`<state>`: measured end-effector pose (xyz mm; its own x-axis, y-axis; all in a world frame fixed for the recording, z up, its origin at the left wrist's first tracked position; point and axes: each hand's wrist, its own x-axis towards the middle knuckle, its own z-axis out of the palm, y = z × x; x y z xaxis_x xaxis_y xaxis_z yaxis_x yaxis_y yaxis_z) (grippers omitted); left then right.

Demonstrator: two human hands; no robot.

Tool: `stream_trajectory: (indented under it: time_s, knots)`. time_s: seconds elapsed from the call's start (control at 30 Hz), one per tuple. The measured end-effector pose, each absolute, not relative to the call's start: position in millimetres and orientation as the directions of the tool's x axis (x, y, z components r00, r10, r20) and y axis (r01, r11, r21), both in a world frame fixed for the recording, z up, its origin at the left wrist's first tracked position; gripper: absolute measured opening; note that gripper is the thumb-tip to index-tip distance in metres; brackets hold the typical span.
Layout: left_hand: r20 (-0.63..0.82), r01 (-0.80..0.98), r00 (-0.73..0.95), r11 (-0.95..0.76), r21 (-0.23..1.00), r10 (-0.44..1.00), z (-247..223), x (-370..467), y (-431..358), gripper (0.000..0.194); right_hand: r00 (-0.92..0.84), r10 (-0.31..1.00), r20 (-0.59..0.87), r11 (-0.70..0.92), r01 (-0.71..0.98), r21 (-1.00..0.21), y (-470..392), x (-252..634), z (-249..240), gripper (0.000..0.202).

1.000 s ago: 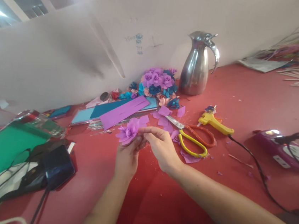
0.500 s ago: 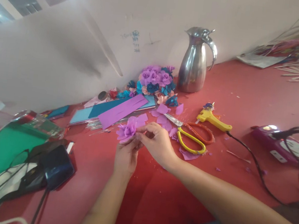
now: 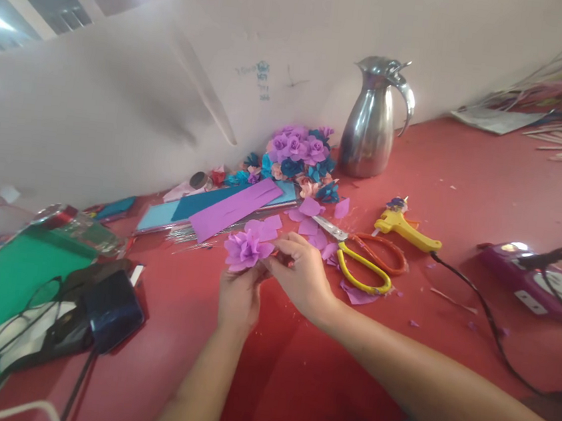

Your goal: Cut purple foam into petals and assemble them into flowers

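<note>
A purple paper flower (image 3: 245,249) is held over the red table, its petals facing up. My left hand (image 3: 240,295) is closed around its underside from below. My right hand (image 3: 300,266) is pinched at the flower's right edge, fingertips close to a petal; what lies between them is too small to tell. Behind the flower are a purple paper strip (image 3: 235,210) and loose purple petals (image 3: 310,207). Scissors with yellow and orange handles (image 3: 364,269) lie to the right of my right hand.
A yellow glue gun (image 3: 409,232), a steel jug (image 3: 370,126) and a purple power box (image 3: 529,280) stand or lie to the right. Finished paper flowers (image 3: 297,148) are piled by the wall. Eyeglasses (image 3: 23,317) and a dark case (image 3: 112,310) are at the left.
The flower has tilted so that its petals show more fully. My right hand's fingertips have moved slightly away from its centre. The whole view has shifted a little.
</note>
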<state>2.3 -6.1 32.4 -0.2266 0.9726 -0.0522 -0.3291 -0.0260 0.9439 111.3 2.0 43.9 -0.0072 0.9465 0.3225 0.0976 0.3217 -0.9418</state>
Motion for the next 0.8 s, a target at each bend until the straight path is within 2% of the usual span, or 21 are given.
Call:
stream_trajectory:
  time_s: [0.3, 0.5, 0.8]
  knots:
    - [-0.006, -0.262, -0.291, -0.074, 0.962, 0.957, 32.8, 3.7, -9.7, 0.018, 0.014, 0.914, 0.407, 0.403, 0.113, -0.908, 0.2, 109.3, 40.9, 0.022]
    - [0.024, -0.200, -0.323, -0.093, 0.975, 0.946, 32.9, 2.4, -11.2, 0.007, -0.007, 0.891, 0.454, 0.451, 0.137, -0.882, -2.2, 109.3, 41.8, 0.023]
    - [0.059, -0.110, -0.313, -0.098, 0.989, 0.948, 28.5, -3.7, -13.5, 0.014, -0.037, 0.884, 0.467, 0.467, 0.141, -0.873, -3.4, 108.3, 40.8, 0.021]
